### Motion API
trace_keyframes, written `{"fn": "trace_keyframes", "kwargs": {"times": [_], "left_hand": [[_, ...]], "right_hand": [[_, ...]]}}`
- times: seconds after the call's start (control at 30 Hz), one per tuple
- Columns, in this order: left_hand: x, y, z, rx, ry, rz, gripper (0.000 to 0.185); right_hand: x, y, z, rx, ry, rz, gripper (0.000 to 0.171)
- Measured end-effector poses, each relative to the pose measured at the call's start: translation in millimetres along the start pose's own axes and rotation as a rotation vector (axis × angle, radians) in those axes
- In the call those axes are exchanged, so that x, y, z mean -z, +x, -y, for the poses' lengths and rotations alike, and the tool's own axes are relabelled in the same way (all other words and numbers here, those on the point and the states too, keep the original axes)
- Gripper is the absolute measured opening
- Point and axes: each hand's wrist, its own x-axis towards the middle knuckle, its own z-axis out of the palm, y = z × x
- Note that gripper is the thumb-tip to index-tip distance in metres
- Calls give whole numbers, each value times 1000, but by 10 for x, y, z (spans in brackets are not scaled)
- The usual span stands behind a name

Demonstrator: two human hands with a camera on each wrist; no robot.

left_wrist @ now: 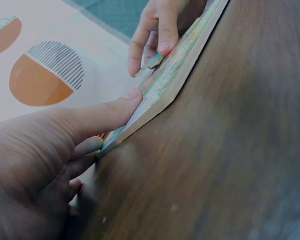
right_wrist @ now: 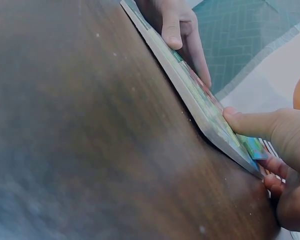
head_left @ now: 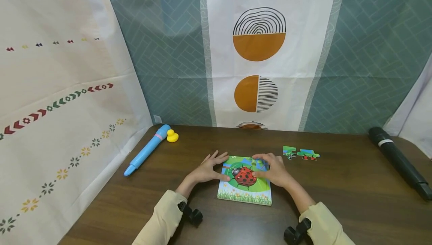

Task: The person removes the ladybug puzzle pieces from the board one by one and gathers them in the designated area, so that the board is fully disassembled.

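A square wooden jigsaw puzzle board (head_left: 244, 196) with a red ladybug (head_left: 244, 177) on a green leaf lies flat on the table. At its left side my left hand (head_left: 209, 169) holds it, thumb on top and fingers against the far left edge. My right hand (head_left: 276, 171) is over the upper right corner and pinches a green and blue puzzle piece (right_wrist: 255, 147) between thumb and fingers. In the left wrist view that puzzle piece (left_wrist: 154, 61) stands tilted above the board's surface. Whether it touches its slot I cannot tell.
Two loose puzzle pieces (head_left: 308, 154) (head_left: 289, 152) lie right of the board, farther back. A blue pen-shaped stick (head_left: 148, 149) and a yellow rubber duck (head_left: 172, 136) are at the back left. A black microphone-like stick (head_left: 399, 162) lies at the right edge. Patterned cloths hang behind.
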Motion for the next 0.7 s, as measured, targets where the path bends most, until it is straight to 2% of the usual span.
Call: {"fn": "trace_keyframes", "kwargs": {"times": [0.37,0.7], "left_hand": [[-11,-1,1,3,5,-5,82],[-7,2,-1,6,7,-7,81]], "right_hand": [[5,-4,-5,-7,29,-32,47],[8,4,-7,-20,143,-53,41]]}}
